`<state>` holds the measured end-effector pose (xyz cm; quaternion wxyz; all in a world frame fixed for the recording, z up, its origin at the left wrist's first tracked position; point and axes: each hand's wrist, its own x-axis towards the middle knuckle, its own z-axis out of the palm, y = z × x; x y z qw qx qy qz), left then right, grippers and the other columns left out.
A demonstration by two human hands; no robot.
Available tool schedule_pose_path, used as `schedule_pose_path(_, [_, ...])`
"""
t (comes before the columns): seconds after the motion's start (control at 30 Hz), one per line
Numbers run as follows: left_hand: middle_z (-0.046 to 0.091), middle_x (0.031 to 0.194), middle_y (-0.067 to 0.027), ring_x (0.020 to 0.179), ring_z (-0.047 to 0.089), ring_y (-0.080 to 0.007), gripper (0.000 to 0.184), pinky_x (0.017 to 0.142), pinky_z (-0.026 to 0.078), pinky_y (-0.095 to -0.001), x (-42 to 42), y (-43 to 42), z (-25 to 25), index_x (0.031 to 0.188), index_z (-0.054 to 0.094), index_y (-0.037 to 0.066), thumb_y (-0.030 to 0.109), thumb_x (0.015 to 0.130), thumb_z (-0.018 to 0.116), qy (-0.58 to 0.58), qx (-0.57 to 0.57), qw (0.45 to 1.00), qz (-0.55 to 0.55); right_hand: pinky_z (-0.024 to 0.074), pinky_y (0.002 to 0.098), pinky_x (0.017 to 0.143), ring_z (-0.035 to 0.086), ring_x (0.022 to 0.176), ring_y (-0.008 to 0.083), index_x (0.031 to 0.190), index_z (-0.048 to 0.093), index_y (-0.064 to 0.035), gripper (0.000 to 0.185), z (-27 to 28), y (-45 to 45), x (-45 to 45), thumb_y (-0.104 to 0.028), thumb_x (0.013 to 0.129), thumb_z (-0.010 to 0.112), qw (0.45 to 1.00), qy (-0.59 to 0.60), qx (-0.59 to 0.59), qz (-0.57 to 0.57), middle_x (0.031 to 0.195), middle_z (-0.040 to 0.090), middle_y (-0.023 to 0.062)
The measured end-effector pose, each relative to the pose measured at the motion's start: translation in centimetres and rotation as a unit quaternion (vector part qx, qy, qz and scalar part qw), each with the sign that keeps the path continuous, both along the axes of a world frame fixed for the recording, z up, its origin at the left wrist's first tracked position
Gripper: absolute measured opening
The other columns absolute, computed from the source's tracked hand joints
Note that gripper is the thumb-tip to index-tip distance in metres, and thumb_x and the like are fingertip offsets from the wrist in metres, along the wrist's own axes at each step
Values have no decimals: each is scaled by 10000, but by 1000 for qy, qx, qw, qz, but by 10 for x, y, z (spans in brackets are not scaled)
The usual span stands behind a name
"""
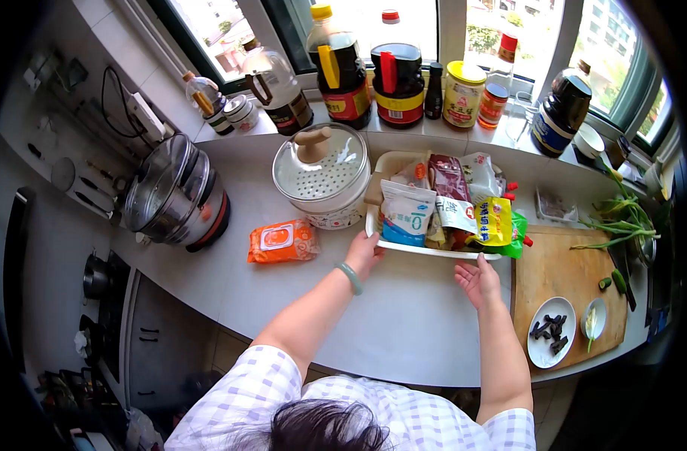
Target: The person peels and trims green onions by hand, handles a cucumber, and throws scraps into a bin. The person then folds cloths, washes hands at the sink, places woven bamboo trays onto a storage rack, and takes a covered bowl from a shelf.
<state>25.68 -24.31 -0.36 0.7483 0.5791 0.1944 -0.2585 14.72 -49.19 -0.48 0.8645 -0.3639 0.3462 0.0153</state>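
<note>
A white plastic basket (pixel 413 249) full of bagged and bottled seasonings stands on the counter in front of me. My left hand (pixel 364 254) has its fingers closed on the basket's near left corner. Below the near right edge is my right hand (pixel 479 283), palm turned up and fingers apart, its thumb tip at the rim. Inside the basket are a white-and-blue bag (pixel 407 214), a dark red packet (pixel 449 179), a yellow packet (pixel 494 221) and a green pouch (pixel 518 234). A white lidded pot (pixel 336 210) is just left of the basket.
An orange wipes pack (pixel 283 240) lies left of my left arm. At right, a cutting board (pixel 535 274) holds a plate (pixel 552 360) of dark pieces, a small bowl (pixel 594 319) and a knife (pixel 627 289). Several sauce bottles line the windowsill (pixel 404 137). A steamer (pixel 182 192) stands far left.
</note>
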Motion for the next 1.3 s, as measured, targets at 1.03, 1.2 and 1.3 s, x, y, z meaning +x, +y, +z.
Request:
schedule_pose_path(1.03, [547, 1072, -144, 920, 565, -211, 654, 774, 481, -288, 52, 298, -73, 1213, 358, -51, 72, 664, 692, -182, 397, 899, 21, 461, 243, 605, 560, 674, 130, 1046, 489, -32, 249, -27, 81, -83, -225, 894, 451, 976, 60, -146, 153, 821, 593, 89])
schedule_pose_path(1.2, [521, 1094, -140, 970, 538, -212, 611, 840, 453, -314, 25, 298, -71, 1184, 356, -34, -61, 622, 593, -221, 311, 924, 12, 454, 235, 656, 552, 734, 113, 1037, 523, -38, 251, -31, 110, -108, -228, 881, 472, 958, 49, -150, 238, 857, 597, 63])
schedule_pose_path(1.3, [514, 1064, -151, 961, 526, -228, 626, 844, 433, -307, 20, 290, -51, 1189, 332, -35, -7, 620, 592, -145, 317, 937, 17, 456, 247, 687, 550, 760, 116, 1048, 515, -38, 251, -37, 117, -125, -222, 885, 465, 938, 49, -197, 281, 859, 590, 47])
